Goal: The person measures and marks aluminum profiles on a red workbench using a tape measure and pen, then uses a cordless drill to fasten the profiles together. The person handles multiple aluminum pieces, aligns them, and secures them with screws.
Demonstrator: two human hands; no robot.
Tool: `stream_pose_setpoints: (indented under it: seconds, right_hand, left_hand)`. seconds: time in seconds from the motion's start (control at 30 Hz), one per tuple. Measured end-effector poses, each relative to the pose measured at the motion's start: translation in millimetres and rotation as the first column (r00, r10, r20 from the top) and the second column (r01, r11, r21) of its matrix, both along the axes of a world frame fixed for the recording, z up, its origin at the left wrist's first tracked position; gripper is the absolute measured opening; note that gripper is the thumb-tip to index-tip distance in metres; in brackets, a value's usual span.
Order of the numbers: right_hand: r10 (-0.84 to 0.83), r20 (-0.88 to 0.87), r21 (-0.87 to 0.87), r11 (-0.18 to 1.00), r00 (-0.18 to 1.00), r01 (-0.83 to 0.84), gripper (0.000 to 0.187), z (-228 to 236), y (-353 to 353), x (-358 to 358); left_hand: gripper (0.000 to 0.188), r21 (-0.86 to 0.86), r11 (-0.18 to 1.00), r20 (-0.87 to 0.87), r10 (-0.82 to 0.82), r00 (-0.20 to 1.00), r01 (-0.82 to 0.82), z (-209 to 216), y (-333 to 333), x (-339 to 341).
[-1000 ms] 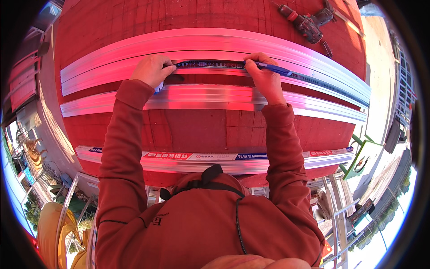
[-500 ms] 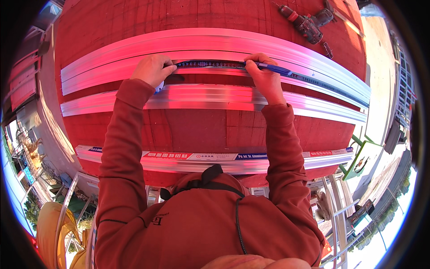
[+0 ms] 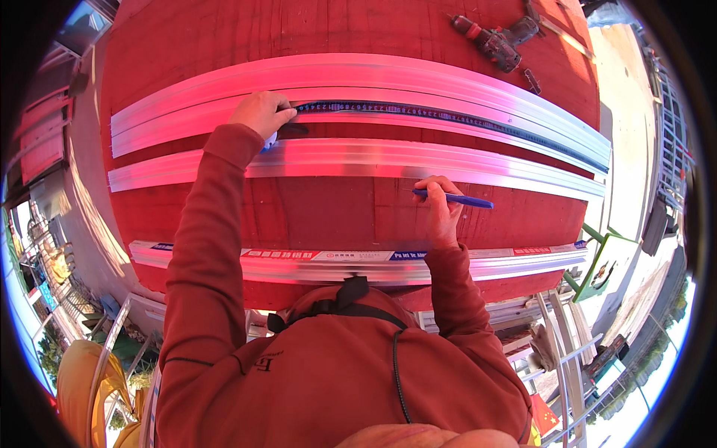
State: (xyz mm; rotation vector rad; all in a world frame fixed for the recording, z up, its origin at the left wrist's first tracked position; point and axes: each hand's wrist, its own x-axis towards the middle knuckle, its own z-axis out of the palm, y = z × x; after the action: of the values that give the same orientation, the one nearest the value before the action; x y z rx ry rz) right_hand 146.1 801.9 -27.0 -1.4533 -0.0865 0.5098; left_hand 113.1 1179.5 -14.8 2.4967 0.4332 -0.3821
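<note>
Clearly, the left hand (image 3: 260,113) grips the tape measure (image 3: 388,109) at its left end; on the tape measure's near side, the right hand (image 3: 442,209) pinches 1 blue pen (image 3: 472,201).

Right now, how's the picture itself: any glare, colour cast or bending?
Head view: fisheye bending bows the metal profiles, which look pinkish-red along the middle and paler toward their right ends; the tape measure's markings grow too small to read rightward; the sunlit ground at right is nearly washed out.
</note>
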Motion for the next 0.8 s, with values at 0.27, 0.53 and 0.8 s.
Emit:
stream_pose_setpoints:
  seconds: [0.27, 0.53, 0.8]
  right_hand:
    - [0.035, -0.112, -0.095, 0.994, 0.993, -0.046, 0.024, -23, -13, -32]
    - [0.045, -0.136, -0.114, 0.992, 0.99, -0.06, 0.024, -13, -3, -25]
    - [-0.012, -0.238, -0.159, 0.987, 0.971, -0.027, 0.028, 6, -26, -34]
  left_hand:
    - [0.024, 0.014, 1.0, -0.002, -0.006, 1.0, 0.006, -10, 5, 1]
    - [0.025, 0.046, 0.998, -0.017, -0.043, 0.999, 0.044, -5, 2, 0]
    - [0.024, -0.285, 0.942, -0.089, -0.21, 0.974, 0.177, 49, -49, -30]
